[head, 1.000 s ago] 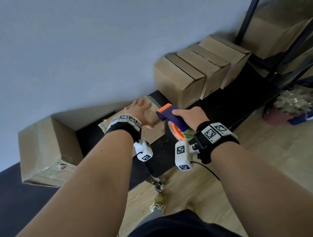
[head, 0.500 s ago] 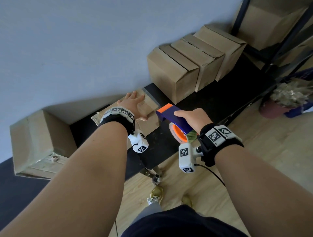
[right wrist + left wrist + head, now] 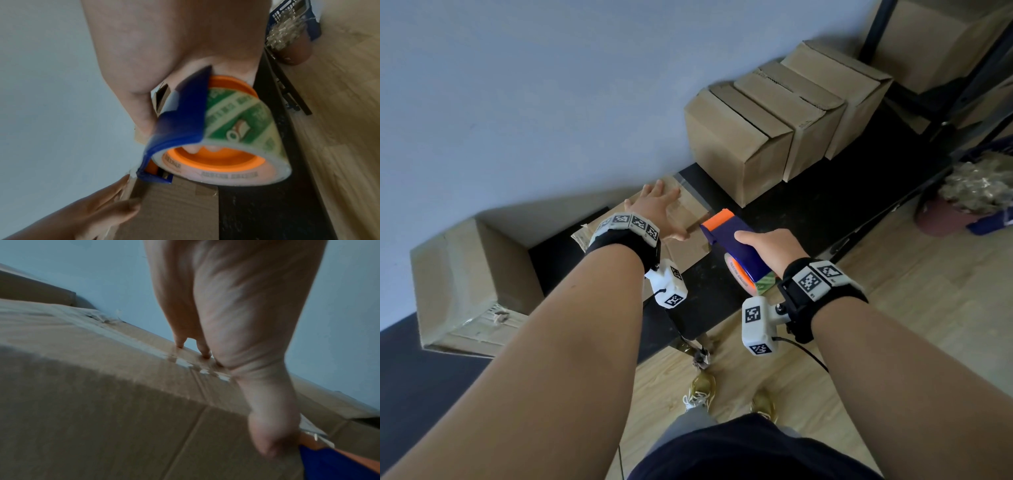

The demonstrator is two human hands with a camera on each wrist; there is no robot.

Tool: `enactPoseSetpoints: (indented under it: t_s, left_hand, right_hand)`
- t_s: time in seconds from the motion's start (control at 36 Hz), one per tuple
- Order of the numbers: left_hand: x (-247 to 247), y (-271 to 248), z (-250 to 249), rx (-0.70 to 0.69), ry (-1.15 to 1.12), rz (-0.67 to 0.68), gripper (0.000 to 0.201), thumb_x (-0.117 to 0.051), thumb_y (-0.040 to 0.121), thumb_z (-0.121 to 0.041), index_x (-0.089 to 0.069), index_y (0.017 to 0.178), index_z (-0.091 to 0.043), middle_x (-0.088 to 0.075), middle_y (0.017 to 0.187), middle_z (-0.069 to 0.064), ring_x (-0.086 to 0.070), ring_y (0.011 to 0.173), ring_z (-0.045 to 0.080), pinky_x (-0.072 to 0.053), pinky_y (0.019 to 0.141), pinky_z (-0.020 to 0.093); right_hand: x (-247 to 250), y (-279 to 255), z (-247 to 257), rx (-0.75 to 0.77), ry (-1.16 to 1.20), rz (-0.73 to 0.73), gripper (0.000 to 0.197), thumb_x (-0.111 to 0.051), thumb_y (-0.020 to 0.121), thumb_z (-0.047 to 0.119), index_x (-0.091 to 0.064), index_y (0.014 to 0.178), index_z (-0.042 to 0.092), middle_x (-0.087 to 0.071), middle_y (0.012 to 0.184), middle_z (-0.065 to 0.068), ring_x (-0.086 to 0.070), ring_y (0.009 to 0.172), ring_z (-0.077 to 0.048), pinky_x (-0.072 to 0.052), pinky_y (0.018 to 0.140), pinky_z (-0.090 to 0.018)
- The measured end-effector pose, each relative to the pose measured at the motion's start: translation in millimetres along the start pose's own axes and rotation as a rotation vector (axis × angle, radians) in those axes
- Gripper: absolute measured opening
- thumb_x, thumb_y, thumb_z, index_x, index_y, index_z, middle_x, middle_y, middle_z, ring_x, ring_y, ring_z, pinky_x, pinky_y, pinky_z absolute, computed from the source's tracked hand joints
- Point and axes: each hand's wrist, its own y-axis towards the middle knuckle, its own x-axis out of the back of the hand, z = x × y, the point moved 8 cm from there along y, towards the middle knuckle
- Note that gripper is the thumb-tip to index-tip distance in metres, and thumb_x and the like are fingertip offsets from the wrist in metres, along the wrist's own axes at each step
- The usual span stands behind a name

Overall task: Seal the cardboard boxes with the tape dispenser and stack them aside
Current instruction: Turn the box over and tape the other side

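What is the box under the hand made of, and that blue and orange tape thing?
The box looks like brown cardboard: matte, with fold creases, and shiny clear tape along its top. The tape dispenser seems to be hard plastic, smooth blue with orange parts. Its tape roll looks glossy, wound on an orange core.

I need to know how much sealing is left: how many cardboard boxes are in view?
6, maybe more hidden: one under the left hand, one further left, three in a row by the wall, one on the rack.
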Motion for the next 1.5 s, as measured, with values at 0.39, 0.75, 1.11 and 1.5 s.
enactPoseSetpoints:
  t_s: [0.39, 0.75, 1.11, 1.5]
  left_hand:
    - [2, 4, -9, 0.054, 0.033, -0.045, 0.098, -0.064, 0.07, -0.069, -0.021, 0.151, -0.033, -0.004, 0.161, 0.0, -0.001, 0.148, 0.028, -0.016, 0.113, 0.063]
    - [0, 10, -6, 0.063, 0.02, -0.02, 0.099, -0.066, 0.071, -0.065, -0.021, 0.151, -0.031, -0.002, 0.161, 0.002, 0.0, 0.148, 0.029, -0.017, 0.114, 0.061]
    - [4, 0, -16, 0.106, 0.064, -0.149, 0.09, -0.041, 0.074, -0.084, -0.032, 0.147, -0.032, -0.014, 0.16, 0.0, -0.008, 0.148, 0.025, -0.016, 0.112, 0.063]
    - [5, 0, -17, 0.106, 0.053, -0.144, 0.093, -0.041, 0.073, -0.084, -0.031, 0.148, -0.031, -0.009, 0.161, 0.001, -0.006, 0.148, 0.026, -0.013, 0.111, 0.065]
  right_hand:
    - [13, -7, -11, 0.035, 0.098, 0.053, 0.025, -0.068, 0.085, 0.042, -0.055, 0.083, 0.02, -0.063, 0.085, 0.002, -0.059, 0.08, -0.013, -0.045, 0.065, -0.024]
    - [22, -9, -21, 0.037, 0.077, 0.045, 0.03, -0.07, 0.081, 0.043, -0.067, 0.085, 0.013, -0.071, 0.083, -0.004, -0.068, 0.08, -0.019, -0.051, 0.072, -0.03]
    - [2, 15, -9, -0.032, 0.018, -0.01, 0.034, -0.069, 0.075, 0.047, -0.06, 0.088, 0.017, -0.068, 0.088, -0.002, -0.065, 0.082, -0.019, -0.054, 0.084, -0.036]
    - [-6, 35, 14, -0.147, 0.133, 0.005, 0.038, -0.075, 0.074, 0.036, -0.061, 0.095, 0.006, -0.069, 0.095, -0.014, -0.069, 0.086, -0.03, -0.057, 0.086, -0.041]
